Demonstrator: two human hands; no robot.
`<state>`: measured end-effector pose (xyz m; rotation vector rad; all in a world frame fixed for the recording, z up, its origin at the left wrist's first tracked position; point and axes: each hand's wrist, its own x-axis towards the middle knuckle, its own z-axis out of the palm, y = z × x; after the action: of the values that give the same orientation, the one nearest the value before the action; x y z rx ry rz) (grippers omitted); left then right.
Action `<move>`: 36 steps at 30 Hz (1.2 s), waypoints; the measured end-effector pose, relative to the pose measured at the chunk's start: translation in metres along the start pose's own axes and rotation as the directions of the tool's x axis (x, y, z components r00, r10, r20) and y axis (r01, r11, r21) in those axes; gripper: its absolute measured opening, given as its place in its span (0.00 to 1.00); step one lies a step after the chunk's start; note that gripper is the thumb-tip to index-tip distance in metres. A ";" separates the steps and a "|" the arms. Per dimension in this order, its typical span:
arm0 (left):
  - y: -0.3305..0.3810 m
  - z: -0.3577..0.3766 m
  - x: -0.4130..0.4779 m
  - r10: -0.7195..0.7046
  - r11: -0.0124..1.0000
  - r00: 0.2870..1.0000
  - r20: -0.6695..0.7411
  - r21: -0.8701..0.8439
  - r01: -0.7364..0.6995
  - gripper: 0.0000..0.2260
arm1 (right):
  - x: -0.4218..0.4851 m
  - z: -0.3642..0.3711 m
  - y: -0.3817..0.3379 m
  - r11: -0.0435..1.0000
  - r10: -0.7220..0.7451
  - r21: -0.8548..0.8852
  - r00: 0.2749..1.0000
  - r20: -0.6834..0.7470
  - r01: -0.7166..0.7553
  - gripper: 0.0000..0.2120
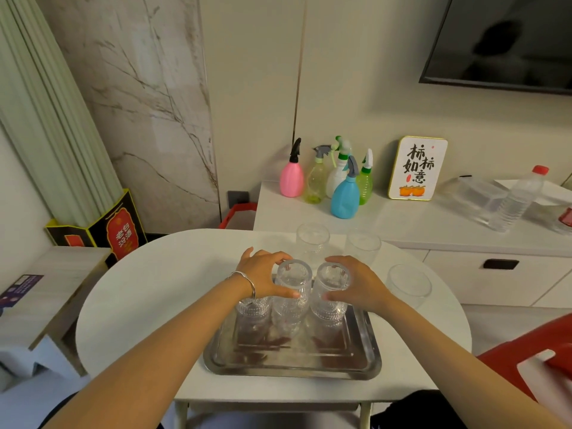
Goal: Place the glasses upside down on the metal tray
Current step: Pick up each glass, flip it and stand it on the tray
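Observation:
A metal tray (pixel 294 365) lies on the round white table in front of me. My left hand (pixel 263 275) grips a clear glass (pixel 291 292), held bottom up over the tray's far edge. My right hand (pixel 360 284) grips a second clear glass (pixel 331 289), also bottom up, beside the first. A third ribbed glass (pixel 253 309) stands on the tray's far left, partly hidden under my left wrist. Three more clear glasses stand upright on the table: one behind (pixel 312 243), one to its right (pixel 363 246), one at the right (pixel 408 284).
A white cabinet behind the table carries several spray bottles (pixel 345 193), a framed sign (pixel 416 168), a water bottle (pixel 520 199) and a clear container. A red object (pixel 526 360) sits at my right. A black and red box (pixel 120 233) stands at the left.

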<state>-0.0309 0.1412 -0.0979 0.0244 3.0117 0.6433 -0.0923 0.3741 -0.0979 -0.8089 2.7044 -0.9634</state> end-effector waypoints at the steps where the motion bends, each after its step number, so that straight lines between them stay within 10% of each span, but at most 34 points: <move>1: 0.000 0.000 0.000 0.000 1.000 1.000 -0.001 -0.003 0.000 0.35 | 0.000 0.000 0.000 1.000 0.001 0.004 1.000 0.001 -0.001 0.35; 13: -0.001 -0.008 0.002 -0.031 0.962 0.999 -0.015 -0.271 0.026 0.37 | 0.010 -0.010 0.000 0.999 0.031 0.014 0.985 0.167 -0.034 0.36; 21: -0.036 -0.025 0.008 -0.175 0.810 0.980 -0.097 -0.580 0.087 0.28 | 0.063 -0.014 -0.027 0.976 0.053 0.215 0.998 -0.042 -0.042 0.33; 32: -0.043 -0.012 0.006 -0.220 0.792 0.975 -0.042 -0.592 0.153 0.24 | 0.109 0.020 -0.039 0.951 0.302 -0.021 0.943 -0.138 -0.308 0.43; 36: -0.033 -0.024 -0.001 -0.213 0.751 0.959 -0.187 -0.659 0.038 0.21 | 0.093 0.004 -0.053 0.935 0.260 0.308 0.931 -0.255 -0.177 0.39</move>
<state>-0.0316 0.1009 -0.0893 -0.3171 2.7731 1.7557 -0.1466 0.2877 -0.0648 -0.3189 2.7191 -1.4645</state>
